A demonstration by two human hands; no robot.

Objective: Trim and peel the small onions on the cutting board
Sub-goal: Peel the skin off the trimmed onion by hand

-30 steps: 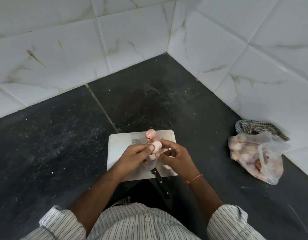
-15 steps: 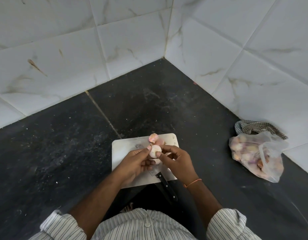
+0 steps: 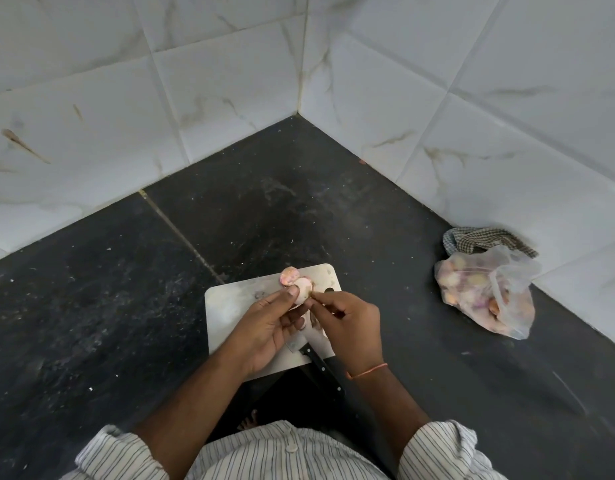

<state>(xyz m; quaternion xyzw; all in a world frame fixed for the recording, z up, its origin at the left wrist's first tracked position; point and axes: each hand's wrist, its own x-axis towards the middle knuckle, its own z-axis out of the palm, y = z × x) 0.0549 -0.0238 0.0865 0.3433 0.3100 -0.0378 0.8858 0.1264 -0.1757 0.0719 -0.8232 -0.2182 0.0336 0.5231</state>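
Observation:
A small pale onion (image 3: 303,288) is held above the white cutting board (image 3: 230,299) between the thumb and fingers of my left hand (image 3: 264,323). My right hand (image 3: 351,322) pinches at the onion's right edge with thumb and forefinger. A pinkish onion (image 3: 288,274) lies on the board's far edge, just behind the held one. A black-handled knife (image 3: 321,367) rests on the board's near right corner, its blade mostly hidden under my hands.
A clear plastic bag of small onions (image 3: 486,292) sits on the dark counter at the right, against a checked cloth (image 3: 486,239) and the white tiled wall. The tiled walls meet in a corner beyond the board.
Both hands with the pale onion have shifted slightly towards the board's far edge, and my right fingers now pinch at the onion's right side. The view has tilted a little.

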